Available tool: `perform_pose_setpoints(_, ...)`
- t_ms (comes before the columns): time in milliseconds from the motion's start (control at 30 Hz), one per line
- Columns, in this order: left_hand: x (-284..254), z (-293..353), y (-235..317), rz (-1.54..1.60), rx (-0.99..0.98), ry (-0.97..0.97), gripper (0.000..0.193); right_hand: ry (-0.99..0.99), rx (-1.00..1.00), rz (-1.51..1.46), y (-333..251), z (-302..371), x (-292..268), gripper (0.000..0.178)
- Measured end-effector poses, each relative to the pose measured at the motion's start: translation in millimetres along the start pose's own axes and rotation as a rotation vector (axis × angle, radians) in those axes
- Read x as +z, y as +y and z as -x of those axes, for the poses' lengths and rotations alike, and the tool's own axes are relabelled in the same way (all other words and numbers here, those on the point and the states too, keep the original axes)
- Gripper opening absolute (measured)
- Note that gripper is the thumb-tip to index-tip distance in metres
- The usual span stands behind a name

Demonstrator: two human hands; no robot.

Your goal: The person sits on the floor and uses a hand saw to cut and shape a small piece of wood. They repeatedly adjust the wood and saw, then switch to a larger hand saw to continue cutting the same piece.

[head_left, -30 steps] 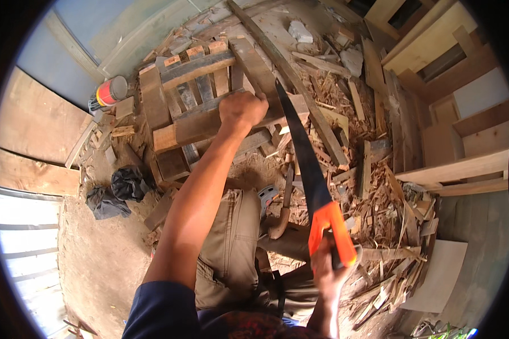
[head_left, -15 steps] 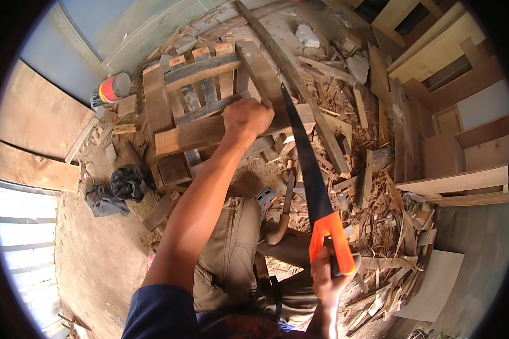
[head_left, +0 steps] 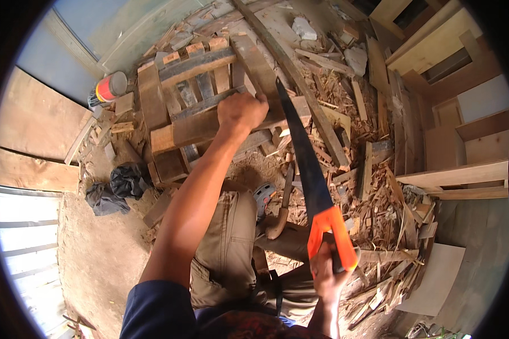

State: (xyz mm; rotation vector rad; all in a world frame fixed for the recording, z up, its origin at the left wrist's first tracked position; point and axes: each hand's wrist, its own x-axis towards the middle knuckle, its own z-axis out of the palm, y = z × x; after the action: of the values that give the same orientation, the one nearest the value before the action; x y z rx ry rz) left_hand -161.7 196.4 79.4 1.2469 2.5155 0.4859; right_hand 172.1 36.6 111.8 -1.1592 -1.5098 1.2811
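My right hand (head_left: 327,266) is closed around the orange handle of a hand saw (head_left: 304,150). Its long dark blade slants away and to the left, its tip near the right part of a thick wooden beam (head_left: 198,129). Fingers curled, my left hand (head_left: 241,111) is clenched on top of that beam, left of the blade. The beam lies across a low stack of wooden pieces (head_left: 152,93). Whether the saw's teeth touch the wood, I cannot tell.
A curved-handled tool with a sheath-like dark blade (head_left: 278,223) and a grey power tool (head_left: 263,195) lie by my knee. Wood scraps (head_left: 373,203) cover the floor on the right. Black plastic bags (head_left: 127,181) and a can (head_left: 112,87) are left; wooden frames (head_left: 452,181) stand right.
The view has shifted slightly, so the beam and stack appear a little higher and further left. Both hands keep their holds; the saw stays at nearly the same slant.
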Motion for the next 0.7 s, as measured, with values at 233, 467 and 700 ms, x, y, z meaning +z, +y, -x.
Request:
perform_pose_setpoints(233, 1.7, 5.7, -2.5, -0.071, -0.054, -0.043, 0.058, -0.083, -0.042, 0.176, -9.8, -166.1, 104.2, 0.025)
perform_pose_setpoints(467, 2.5, 8.5, -3.3, -0.077, -0.016, 0.006, 0.056, 0.048, -0.030, 0.050, -8.6, 8.8, 1.5, 0.024)
perform_pose_setpoints(700, 5.7, 6.6, -6.3, -0.054, -0.020, 0.000, 0.055, -0.071, 0.016, 0.078, 2.6, -174.4, 100.7, 0.024)
